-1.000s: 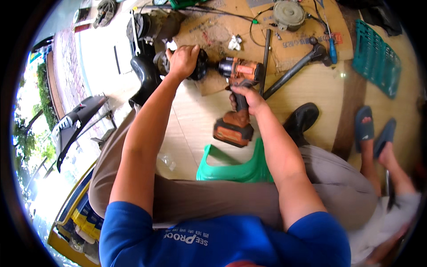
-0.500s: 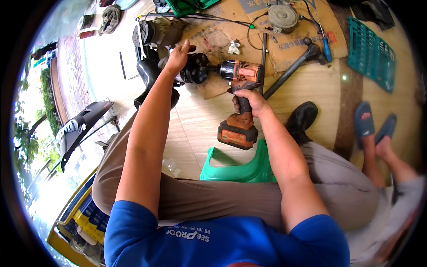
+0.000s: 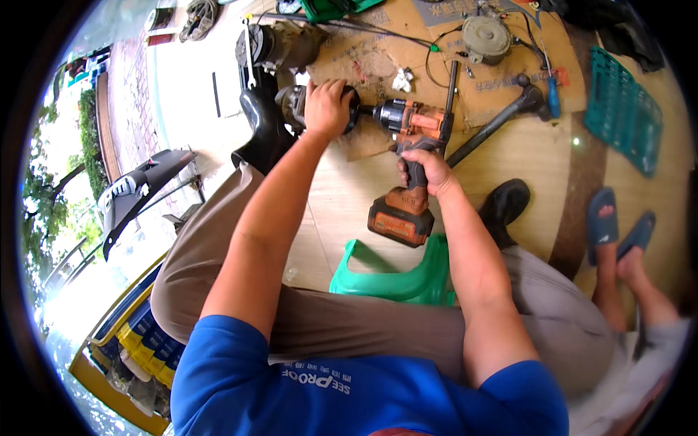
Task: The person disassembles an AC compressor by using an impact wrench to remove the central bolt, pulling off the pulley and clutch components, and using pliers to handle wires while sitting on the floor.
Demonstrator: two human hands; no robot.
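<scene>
My right hand (image 3: pixel 427 171) is wrapped round the grip of an orange and black cordless impact wrench (image 3: pixel 416 120), its battery pack toward me. The wrench's nose points left at a round black and metal machine part (image 3: pixel 292 105). Over the black end of this part lies my left hand (image 3: pixel 327 109), fingers curled down on it and hiding much of it. Whether the wrench's tip is seated in the part cannot be made out. A larger cylindrical metal housing (image 3: pixel 291 45) lies just beyond.
Stained cardboard (image 3: pixel 363 47) bears a round metal cover (image 3: pixel 486 40) and a blue-handled screwdriver (image 3: pixel 553 98). A long-handled hammer (image 3: pixel 502 116) lies right of the wrench. Nearer are a green stool (image 3: pixel 392 283) and my black boots (image 3: pixel 263 123). A teal tool tray (image 3: pixel 624 109) and another person's slippered feet (image 3: pixel 603 225) are at right.
My left hand has moved from the part's far left side, thumb raised, to over its black end, fingers curled. My right hand still holds the wrench. The whole view has shifted slightly.
</scene>
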